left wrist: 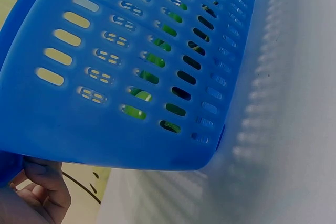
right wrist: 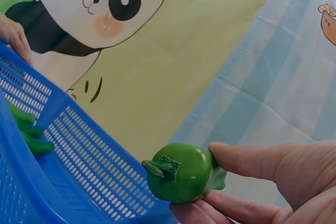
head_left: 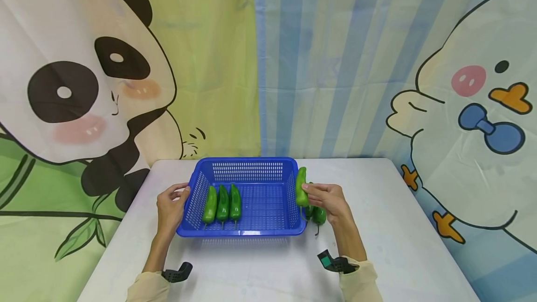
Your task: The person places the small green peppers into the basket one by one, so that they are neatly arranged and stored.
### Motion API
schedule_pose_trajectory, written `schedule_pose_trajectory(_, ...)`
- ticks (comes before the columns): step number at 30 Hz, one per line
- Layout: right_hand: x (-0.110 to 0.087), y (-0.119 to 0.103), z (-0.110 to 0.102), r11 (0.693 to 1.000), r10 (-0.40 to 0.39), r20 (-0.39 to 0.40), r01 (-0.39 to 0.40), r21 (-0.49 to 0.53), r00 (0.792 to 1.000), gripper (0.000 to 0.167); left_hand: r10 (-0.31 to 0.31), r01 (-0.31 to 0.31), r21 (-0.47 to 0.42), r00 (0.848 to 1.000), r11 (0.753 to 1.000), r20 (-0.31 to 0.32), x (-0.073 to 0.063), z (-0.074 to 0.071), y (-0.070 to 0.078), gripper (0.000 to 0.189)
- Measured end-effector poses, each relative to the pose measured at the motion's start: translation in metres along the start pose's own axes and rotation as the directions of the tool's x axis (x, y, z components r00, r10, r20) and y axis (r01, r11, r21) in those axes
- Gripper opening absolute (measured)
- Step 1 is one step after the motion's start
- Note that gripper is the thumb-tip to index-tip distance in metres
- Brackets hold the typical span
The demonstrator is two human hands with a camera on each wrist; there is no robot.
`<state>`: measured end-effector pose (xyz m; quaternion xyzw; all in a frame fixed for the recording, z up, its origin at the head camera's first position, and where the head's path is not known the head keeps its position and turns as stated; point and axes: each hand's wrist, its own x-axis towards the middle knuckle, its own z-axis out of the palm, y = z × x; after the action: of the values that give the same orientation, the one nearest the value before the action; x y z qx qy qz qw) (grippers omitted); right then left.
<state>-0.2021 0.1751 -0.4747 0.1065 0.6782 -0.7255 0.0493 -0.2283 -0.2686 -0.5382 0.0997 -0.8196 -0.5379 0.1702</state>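
1. Now, the right hand [head_left: 329, 201] is pinching a green pepper [head_left: 300, 189] between thumb and fingers, its stem end facing near, by the right rim of the blue basket [head_left: 247, 233]; contact with the rim isn't showing clearly.
2. The left hand [head_left: 171, 205] is gripping the basket's left rim, fingers curling there.
3. That green pepper is probably weighing little and feeling firm, its glossy skin likely slippery and easily bruised; it is calling for a gentle pinch round the thick body, sparing the thin stem.
4. Inside, three peppers [head_left: 223, 203] are lying side by side toward the left, stems near.
5. Right of the basket, more peppers [head_left: 320, 216] are resting on the white table [head_left: 411, 246], partly hidden.
6. Farther off, a panda backdrop [head_left: 218, 59] is hanging at left; no brand, label or writing is showing legibly.
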Motion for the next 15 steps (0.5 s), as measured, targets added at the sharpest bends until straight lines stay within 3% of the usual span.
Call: schedule_pose_trajectory(15,0.004,-0.003,0.012,1.0,-0.019,0.056,0.019,-0.001,0.998,0.05,0.009,-0.009,0.0,1.0,1.0,0.002,0.0,-0.001,-0.001,0.032)
